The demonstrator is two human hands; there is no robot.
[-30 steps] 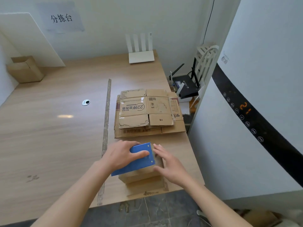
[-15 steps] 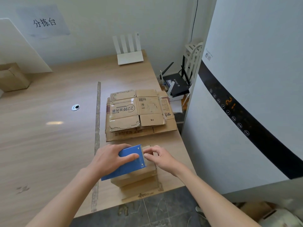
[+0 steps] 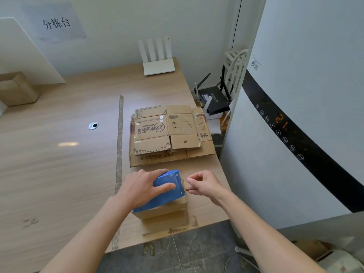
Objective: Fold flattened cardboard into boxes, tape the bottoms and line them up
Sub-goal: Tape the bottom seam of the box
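Observation:
A small folded cardboard box (image 3: 165,215) stands at the table's near edge. On top of it rests a blue tape dispenser (image 3: 167,192), and my left hand (image 3: 143,188) grips it from the left. Just right of the dispenser's front end, my right hand (image 3: 204,184) has thumb and fingers pinched together; whether tape is between them I cannot tell. Behind the box lies a stack of flattened cardboard (image 3: 169,134), printed sides up.
The wooden table (image 3: 59,164) has a vertical seam and a metal cable hole (image 3: 93,125). A folded box (image 3: 15,89) stands far left, a white router (image 3: 157,64) at the back. A large white appliance (image 3: 295,115) flanks the table's right edge.
My right hand has lifted off the box's right side and curled into a pinch beside the dispenser's front. The left hand stays on the dispenser, which has tipped a little.

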